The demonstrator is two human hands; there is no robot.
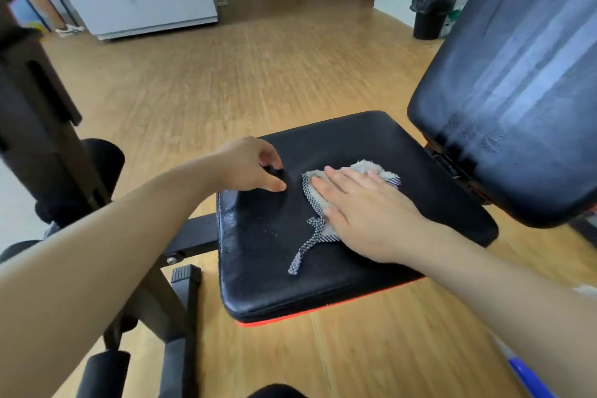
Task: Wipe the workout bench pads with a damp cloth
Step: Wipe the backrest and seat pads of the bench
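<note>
On seat pad (371,145), centre: right hand (365,213) flat, fingers spread, pressing cloth (326,200).
Left edge: left hand (250,165) loosely curled, fingertips touching pad, grasping nothing.

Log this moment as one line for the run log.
step: wiping seat pad | right hand: flat on cloth | left hand: fingertips at pad edge | backrest pad: streaked

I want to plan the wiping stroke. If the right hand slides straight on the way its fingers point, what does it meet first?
The right hand lies flat on the cloth, fingers pointing up-left. It would probably meet the left hand, resting at the seat pad edge.
</note>
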